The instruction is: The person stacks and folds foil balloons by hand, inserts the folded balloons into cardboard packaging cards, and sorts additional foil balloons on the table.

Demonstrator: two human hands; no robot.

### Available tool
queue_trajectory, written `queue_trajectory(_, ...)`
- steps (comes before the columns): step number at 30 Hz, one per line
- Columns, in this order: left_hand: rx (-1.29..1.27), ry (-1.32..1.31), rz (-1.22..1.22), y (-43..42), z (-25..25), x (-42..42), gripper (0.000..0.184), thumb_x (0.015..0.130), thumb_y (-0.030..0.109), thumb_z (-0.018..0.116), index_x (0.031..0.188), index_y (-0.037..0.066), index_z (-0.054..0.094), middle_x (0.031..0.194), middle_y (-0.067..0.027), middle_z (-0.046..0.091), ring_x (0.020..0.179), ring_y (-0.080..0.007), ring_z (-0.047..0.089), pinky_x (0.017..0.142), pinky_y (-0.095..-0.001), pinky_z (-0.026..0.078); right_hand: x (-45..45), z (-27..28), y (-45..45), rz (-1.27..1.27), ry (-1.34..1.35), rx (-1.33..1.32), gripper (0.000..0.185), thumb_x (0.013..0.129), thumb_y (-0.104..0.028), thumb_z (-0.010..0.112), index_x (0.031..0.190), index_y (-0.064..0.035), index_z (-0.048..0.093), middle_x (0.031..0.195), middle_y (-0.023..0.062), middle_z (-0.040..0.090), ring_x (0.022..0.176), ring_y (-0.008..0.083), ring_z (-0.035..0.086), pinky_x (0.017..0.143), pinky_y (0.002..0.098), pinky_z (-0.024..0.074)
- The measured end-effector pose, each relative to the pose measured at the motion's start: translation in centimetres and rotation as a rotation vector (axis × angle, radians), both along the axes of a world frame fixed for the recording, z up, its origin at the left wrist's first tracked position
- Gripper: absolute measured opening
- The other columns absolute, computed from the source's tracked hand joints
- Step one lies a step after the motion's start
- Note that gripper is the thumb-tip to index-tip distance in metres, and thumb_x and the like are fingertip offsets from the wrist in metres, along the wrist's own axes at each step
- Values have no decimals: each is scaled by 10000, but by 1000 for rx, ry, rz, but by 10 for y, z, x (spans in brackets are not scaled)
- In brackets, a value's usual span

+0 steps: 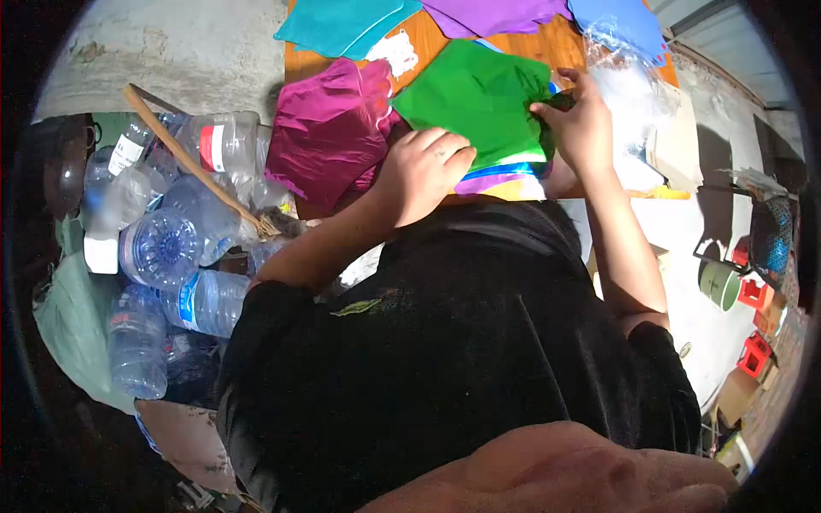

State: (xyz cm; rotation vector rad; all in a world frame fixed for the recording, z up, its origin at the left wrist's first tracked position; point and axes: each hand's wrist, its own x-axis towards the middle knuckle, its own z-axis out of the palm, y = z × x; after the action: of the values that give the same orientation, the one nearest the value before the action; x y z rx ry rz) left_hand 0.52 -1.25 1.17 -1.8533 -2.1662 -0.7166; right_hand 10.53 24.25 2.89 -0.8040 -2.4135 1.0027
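Observation:
A shiny green foil-like sheet (pixel 475 98) lies on the wooden table in front of me. My right hand (pixel 581 120) pinches its gathered, darker right edge between thumb and fingers. At the sheet's lower left is my left hand (pixel 428 167), its fingers bent and held together; what lies under the fingertips is hidden. A magenta sheet (pixel 321 128) of similar shape rests left of the green one, partly behind my left wrist. Under the green sheet's lower edge, blue and purple layers (pixel 505 178) show. White string (pixel 393 53) lies in a tangle above it.
Teal sheets (pixel 342 26), purple sheets (pixel 492 13) and a blue sheet (pixel 620 26) lie along the far side of the table (pixel 547 50). Clear plastic (pixel 629 94) is heaped at right. Several plastic bottles (pixel 162 244) and a wooden stick (pixel 188 158) are at left.

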Motion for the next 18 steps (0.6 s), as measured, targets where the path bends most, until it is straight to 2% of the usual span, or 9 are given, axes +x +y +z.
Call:
queue_trajectory(1, -36, 11, -2, 0, -8, 1, 197, 837, 151, 656, 1011, 105, 736, 1019, -43, 693, 976, -217, 664, 811, -372, 557, 2, -2, -1, 1, -4, 64, 610, 762, -74, 893, 1292, -17, 598, 891, 141, 723, 789, 226, 712, 717, 353, 553)
queue_trajectory(2, -104, -36, 0, 1, -4, 4, 200, 835, 126, 660, 1015, 93, 742, 1068, -43, 717, 991, -230, 681, 840, -374, 560, 2, -10, 2, 1, -4, 71, 631, 739, -94, 898, 1294, -35, 601, 885, 160, 719, 809, 291, 726, 726, 384, 559)
queue_trajectory(6, -238, -4, -10, 5, -14, 1, 212, 819, 158, 694, 1016, 95, 740, 1091, -48, 700, 1041, -235, 661, 891, -395, 539, 6, -29, 6, 8, -58, 198, 589, 742, -111, 886, 1254, -35, 604, 885, 169, 715, 820, 363, 718, 734, 442, 558)
queue_trajectory(8, -305, -67, -56, 5, -2, -1, 235, 816, 212, 742, 1017, 92, 735, 1128, -51, 677, 1100, -249, 634, 936, -427, 513, 8, -38, 6, 11, -113, 260, 541, 751, -124, 869, 1210, -29, 599, 866, 178, 703, 803, 432, 688, 734, 497, 546)
queue_trajectory(9, -308, -119, -68, 6, 2, -2, 316, 818, 295, 794, 1039, 78, 728, 1174, -84, 643, 1149, -288, 608, 974, -442, 495, 10, -36, 6, 2, -197, 284, 528, 757, -131, 860, 1204, -43, 592, 887, 180, 684, 855, 439, 675, 746, 503, 541)
queue_trajectory(12, -196, -217, -72, 16, 24, -11, 455, 817, 366, 832, 1116, 50, 700, 1225, -153, 607, 1156, -351, 604, 1018, -446, 483, 17, -15, -3, 16, -84, 372, 582, 760, -163, 857, 1261, -75, 574, 1053, 195, 623, 981, 433, 638, 788, 500, 535)
queue_trajectory(13, -186, -200, -85, 28, 26, -20, 455, 817, 366, 832, 1116, 50, 700, 1225, -153, 607, 1156, -351, 604, 1018, -446, 483, 20, -5, -7, 0, -96, 375, 589, 770, -174, 857, 1276, -78, 570, 1077, 201, 607, 969, 438, 641, 781, 501, 538)
queue_trajectory(15, -18, -226, -79, 58, 34, -45, 418, 840, 318, 813, 1127, 42, 684, 1225, -155, 616, 1151, -359, 607, 1009, -460, 486, 24, 11, -15, 15, 86, 396, 576, 778, -147, 865, 1256, -46, 561, 1047, 193, 592, 900, 409, 639, 738, 466, 534)
queue_trajectory(18, 115, -135, -45, 133, 46, -92, 314, 900, 238, 742, 1100, 5, 676, 1141, -156, 677, 1123, -357, 630, 986, -455, 502, 32, 47, -11, 146, 374, 401, 519, 775, -77, 882, 1159, 19, 548, 951, 148, 550, 743, 288, 560, 652, 378, 481)
